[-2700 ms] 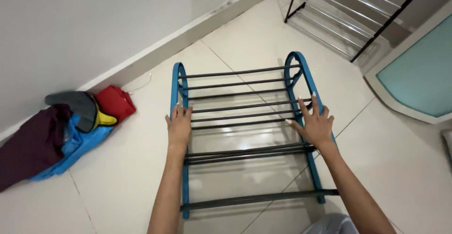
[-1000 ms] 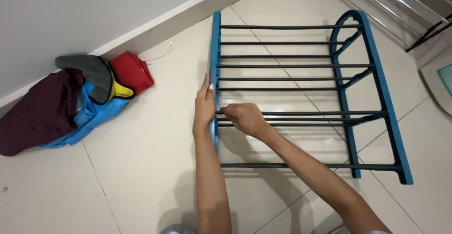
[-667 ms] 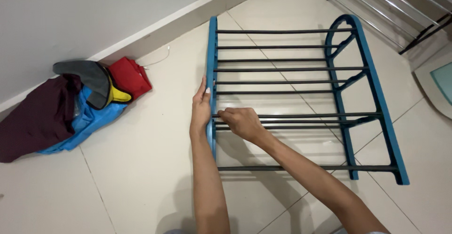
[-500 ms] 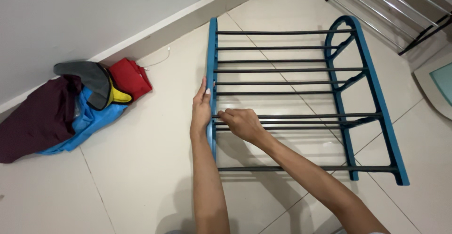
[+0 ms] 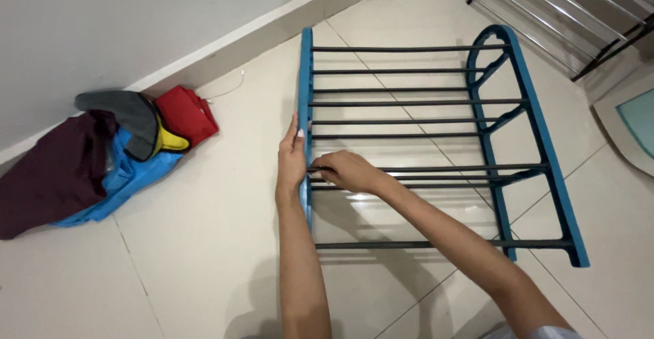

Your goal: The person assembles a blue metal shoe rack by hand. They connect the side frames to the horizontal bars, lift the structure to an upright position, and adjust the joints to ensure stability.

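left hand [image 5: 291, 158] flat on blue side frame [image 5: 304, 107], right hand [image 5: 344, 171] pinched on dark rod [image 5: 436, 169] at its left end | rack lies on floor tiles [image 5: 204, 243] | risk: rod may slip its socket if frame shifts on glossy tile | clothes pile [image 5: 102, 155] by wall [image 5: 102, 25]; second rack [image 5: 545, 5] beyond

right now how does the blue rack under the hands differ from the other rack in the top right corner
The blue rack has blue side frames joined by dark rods; the metal rack has thin black frames with pale silvery rods. The blue rack is fully in view, and the left hand presses its side frame while the right hand grips a rod; the metal rack is cut off by the picture's edge and untouched. Both sit on the tiled floor.
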